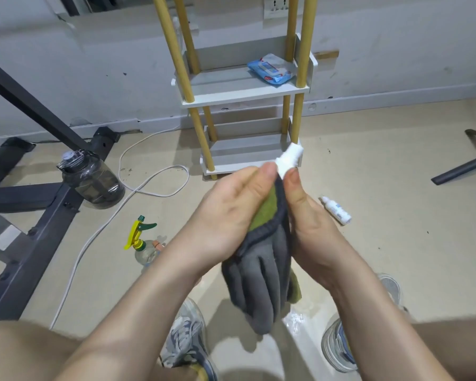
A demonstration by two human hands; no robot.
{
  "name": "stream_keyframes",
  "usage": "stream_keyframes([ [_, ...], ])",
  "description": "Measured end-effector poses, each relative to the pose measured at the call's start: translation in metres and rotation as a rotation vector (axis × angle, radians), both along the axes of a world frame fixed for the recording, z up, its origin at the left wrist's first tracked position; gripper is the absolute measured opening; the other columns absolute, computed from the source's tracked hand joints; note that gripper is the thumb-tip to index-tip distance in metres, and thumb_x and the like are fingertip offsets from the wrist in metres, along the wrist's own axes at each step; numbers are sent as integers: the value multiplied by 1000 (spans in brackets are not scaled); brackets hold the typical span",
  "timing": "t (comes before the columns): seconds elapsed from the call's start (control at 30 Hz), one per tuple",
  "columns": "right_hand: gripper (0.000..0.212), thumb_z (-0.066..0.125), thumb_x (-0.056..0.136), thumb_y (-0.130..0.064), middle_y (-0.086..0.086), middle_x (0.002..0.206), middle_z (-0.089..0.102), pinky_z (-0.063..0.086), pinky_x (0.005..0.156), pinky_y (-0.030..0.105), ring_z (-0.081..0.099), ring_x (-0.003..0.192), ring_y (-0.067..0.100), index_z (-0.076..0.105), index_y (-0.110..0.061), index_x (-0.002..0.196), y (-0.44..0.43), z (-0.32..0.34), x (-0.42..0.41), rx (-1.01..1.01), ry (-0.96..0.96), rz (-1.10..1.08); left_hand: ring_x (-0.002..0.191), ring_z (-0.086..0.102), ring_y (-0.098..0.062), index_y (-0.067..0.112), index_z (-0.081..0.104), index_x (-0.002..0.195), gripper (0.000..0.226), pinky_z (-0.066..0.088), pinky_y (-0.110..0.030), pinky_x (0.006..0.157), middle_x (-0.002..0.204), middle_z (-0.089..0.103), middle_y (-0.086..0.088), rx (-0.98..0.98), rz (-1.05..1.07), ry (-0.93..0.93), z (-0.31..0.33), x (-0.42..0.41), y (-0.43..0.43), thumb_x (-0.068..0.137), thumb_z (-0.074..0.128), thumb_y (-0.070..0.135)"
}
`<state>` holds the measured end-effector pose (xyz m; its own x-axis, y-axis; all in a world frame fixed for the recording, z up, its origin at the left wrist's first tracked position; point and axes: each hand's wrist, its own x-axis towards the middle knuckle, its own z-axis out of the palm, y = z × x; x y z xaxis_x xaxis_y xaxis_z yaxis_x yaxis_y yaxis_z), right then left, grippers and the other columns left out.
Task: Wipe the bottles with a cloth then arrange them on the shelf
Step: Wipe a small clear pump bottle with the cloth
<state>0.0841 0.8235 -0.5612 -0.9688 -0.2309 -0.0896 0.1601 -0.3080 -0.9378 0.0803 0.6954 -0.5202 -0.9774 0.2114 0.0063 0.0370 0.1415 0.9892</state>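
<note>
Held item: small white bottle (289,158). Only its cap end shows; the rest is wrapped in a grey-and-green cloth (261,270).
- My left hand (231,213) curls round the cloth, thumb pressed near the bottle's neck.
- My right hand (311,229) clasps the wrapped bottle from the other side, thumb up against the cap.
- The cloth's loose end hangs below both wrists.

Floor, right: second white bottle (336,210), lying on its side, well apart from my hands.

Floor, left:
- Clear spray bottle (143,243) with a yellow-green trigger, upright.
- Dark water jug (94,180), just beside a black metal frame (33,243).

Ahead, by the wall: shelf unit (245,99), white boards on yellow posts. A blue wipes pack (271,68) lies on its middle board.
</note>
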Motion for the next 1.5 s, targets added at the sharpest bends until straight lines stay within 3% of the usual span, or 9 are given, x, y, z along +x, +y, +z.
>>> stream_keyframes([
  [0.13, 40, 52, 98, -32, 21, 100, 74, 57, 83, 33, 72, 91, 25, 73, 1, 100, -3, 0, 9, -83, -170, -121, 60, 49, -7, 30, 53, 95, 35, 33, -18, 55, 63, 56, 13, -595, 102, 342, -22, -9, -18, 85, 57, 63],
  [0.3, 21, 56, 97, -8, 26, 98, 72, 59, 77, 42, 67, 83, 26, 73, 3, 101, -18, 6, 24, -238, -209, -202, 82, 56, -31, 26, 50, 121, 35, 38, -37, 65, 85, 61, 4, -686, 200, 410, -43, -13, -15, 99, 36, 50],
  [0.7, 26, 50, 102, -16, 18, 101, 73, 59, 81, 33, 72, 94, 29, 66, 1, 114, -37, -8, 15, -348, -110, -399, 98, 60, 4, 30, 72, 112, 26, 45, -15, 89, 101, 60, 10, -104, 356, 248, -44, 5, 15, 92, 57, 22],
  [0.83, 26, 52, 100, -13, 17, 90, 74, 58, 67, 24, 71, 78, 20, 71, 4, 104, -39, -12, 15, -481, -199, -529, 108, 49, -3, 33, 64, 122, 39, 37, -14, 96, 104, 48, 17, -399, 288, 331, -52, 5, 14, 92, 48, 51],
  [1.03, 16, 68, 90, -4, 4, 92, 78, 57, 86, 32, 74, 90, 16, 75, -7, 104, -51, -19, 22, -149, -112, -623, 69, 51, -11, 29, 42, 69, 39, 32, -27, 62, 65, 57, 12, -472, 364, 241, -46, -6, 10, 104, 32, 42],
  [1.17, 30, 58, 92, -37, -9, 125, 60, 40, 102, 16, 55, 121, 3, 62, -56, 115, -62, -29, 31, 241, 151, -530, 57, 41, -19, 17, 38, 56, 55, 25, -35, 58, 54, 45, 4, -461, 568, 172, -33, -21, 3, 106, 29, 38],
  [1.23, 41, 55, 88, -48, -11, 133, 47, 32, 106, 12, 43, 130, -1, 48, -73, 120, -60, -32, 31, 341, 176, -398, 55, 40, -21, 15, 38, 57, 56, 30, -35, 56, 53, 44, 3, -351, 626, 147, -28, -25, 0, 106, 30, 42],
  [1.4, 62, 57, 99, -25, -32, 116, 64, 42, 90, 9, 57, 110, -14, 30, -51, 148, -48, -32, 32, 358, 217, -218, 53, 63, -6, 5, 65, 95, 44, 50, -18, 51, 60, 67, 4, 314, 427, -180, -20, -18, 8, 105, 37, 38],
  [1.5, 63, 58, 88, -27, -23, 102, 71, 48, 86, 13, 64, 100, -6, 42, -33, 149, -38, -29, 27, 451, 266, -310, 67, 66, -9, 2, 63, 112, 44, 54, -20, 59, 78, 70, -1, 221, 172, -119, -25, -11, 8, 100, 41, 39],
])
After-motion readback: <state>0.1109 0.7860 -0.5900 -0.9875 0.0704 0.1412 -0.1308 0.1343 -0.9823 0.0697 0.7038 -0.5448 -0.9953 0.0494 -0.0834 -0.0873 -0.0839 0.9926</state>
